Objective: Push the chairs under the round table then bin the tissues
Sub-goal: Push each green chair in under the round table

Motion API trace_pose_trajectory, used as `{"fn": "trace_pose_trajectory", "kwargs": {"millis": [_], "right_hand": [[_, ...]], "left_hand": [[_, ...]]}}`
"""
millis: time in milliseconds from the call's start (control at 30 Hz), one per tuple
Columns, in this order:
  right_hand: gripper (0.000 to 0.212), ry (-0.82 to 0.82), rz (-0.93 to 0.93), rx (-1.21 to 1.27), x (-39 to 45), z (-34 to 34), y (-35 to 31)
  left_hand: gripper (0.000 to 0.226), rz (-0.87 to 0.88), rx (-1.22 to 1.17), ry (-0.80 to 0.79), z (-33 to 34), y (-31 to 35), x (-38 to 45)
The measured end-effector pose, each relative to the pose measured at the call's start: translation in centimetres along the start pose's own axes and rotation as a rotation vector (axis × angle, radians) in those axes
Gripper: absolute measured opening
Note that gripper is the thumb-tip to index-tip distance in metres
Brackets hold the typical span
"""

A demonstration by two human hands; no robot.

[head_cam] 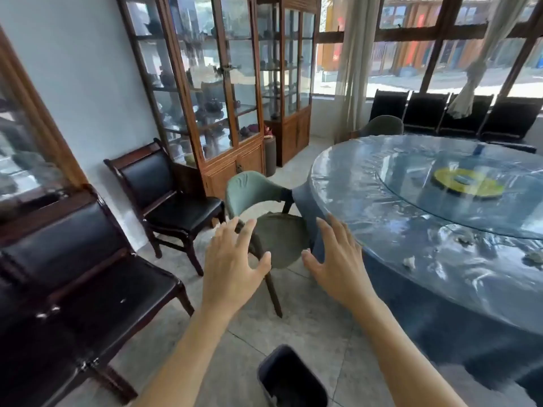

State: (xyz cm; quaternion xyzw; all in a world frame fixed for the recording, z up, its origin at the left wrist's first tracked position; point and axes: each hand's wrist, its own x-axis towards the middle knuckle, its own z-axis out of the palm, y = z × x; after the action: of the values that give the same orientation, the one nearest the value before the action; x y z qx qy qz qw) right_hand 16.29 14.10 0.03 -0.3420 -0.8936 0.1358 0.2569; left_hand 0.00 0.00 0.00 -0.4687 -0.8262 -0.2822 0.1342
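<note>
A green chair [258, 189] stands beside the round table [411, 230], its seat partly under the blue cloth. Both of my arms reach out toward it. My left hand [232, 259] is spread open in the air in front of the chair's seat and front leg, holding nothing. My right hand [335, 259] is open too, fingers straight, just in front of the table's edge. Crumpled tissues [410, 262] lie on the plastic-covered tabletop at the right. A dark bin [291, 377] stands on the floor below my arms. A second green chair [382, 126] is tucked in at the table's far side.
Dark wooden chairs with black seats [170, 198] line the left wall. Glass display cabinets [217, 92] stand behind them. A row of black chairs [458, 116] stands under the windows. A glass turntable with a yellow disc [467, 183] sits on the table.
</note>
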Motion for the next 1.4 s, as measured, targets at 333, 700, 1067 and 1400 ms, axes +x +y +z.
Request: {"fn": "trace_pose_trajectory", "kwargs": {"millis": [333, 700, 1067, 1400], "right_hand": [[0.072, -0.191, -0.018, 0.021, 10.0, 14.8, -10.4], [0.069, -0.305, -0.047, 0.038, 20.0, 25.7, -14.6], [0.069, -0.353, -0.026, 0.108, 38.2, 36.4, -11.3], [0.068, -0.357, 0.000, 0.202, 53.8, 41.5, -8.2]], "left_hand": [[0.068, -0.171, 0.016, -0.055, 1.5, -17.9, 4.4], [0.069, -0.292, 0.030, -0.128, 5.2, -29.0, 11.8], [0.069, -0.353, 0.056, -0.165, 14.3, -37.1, 28.0], [0.069, -0.402, 0.059, -0.163, 20.2, -41.4, 42.6]]}}
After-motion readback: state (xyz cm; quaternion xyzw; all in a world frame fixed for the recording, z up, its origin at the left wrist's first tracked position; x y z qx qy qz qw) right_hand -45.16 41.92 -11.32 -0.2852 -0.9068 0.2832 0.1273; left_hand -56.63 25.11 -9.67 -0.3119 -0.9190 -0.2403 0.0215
